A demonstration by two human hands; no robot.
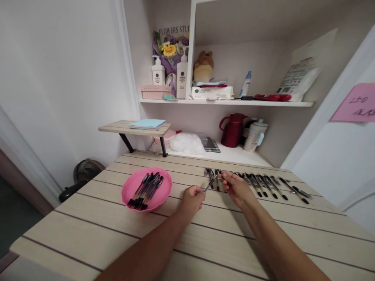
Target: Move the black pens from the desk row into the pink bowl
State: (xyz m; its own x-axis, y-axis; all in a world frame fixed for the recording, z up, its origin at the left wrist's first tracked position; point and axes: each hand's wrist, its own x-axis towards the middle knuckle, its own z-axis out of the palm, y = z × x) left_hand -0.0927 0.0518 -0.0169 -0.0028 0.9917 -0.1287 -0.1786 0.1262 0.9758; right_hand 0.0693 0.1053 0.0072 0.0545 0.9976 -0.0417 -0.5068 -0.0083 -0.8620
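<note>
Near the middle of the table, my left hand (191, 200) is closed around a pen (209, 184) that points up and to the right. Just right of it, my right hand (236, 189) has its thumb and fingers pinched together by the pen's far end; what sits between them is too small to make out. Behind the hands lie some dark pen parts (210, 173). Further right, a row of black pens and caps (265, 182) runs across the wood, partly covered by my right hand. Left of my hands, several black-capped pens (148, 189) rest in a pink bowl (166, 195).
A small raised shelf (114, 128) with blue paper (148, 123) stands at the back left. Behind the table are a white plastic bag (187, 143), a red jug (233, 130) and a pale tumbler (255, 135). Pump bottles (182, 76) stand on the upper shelf (252, 103).
</note>
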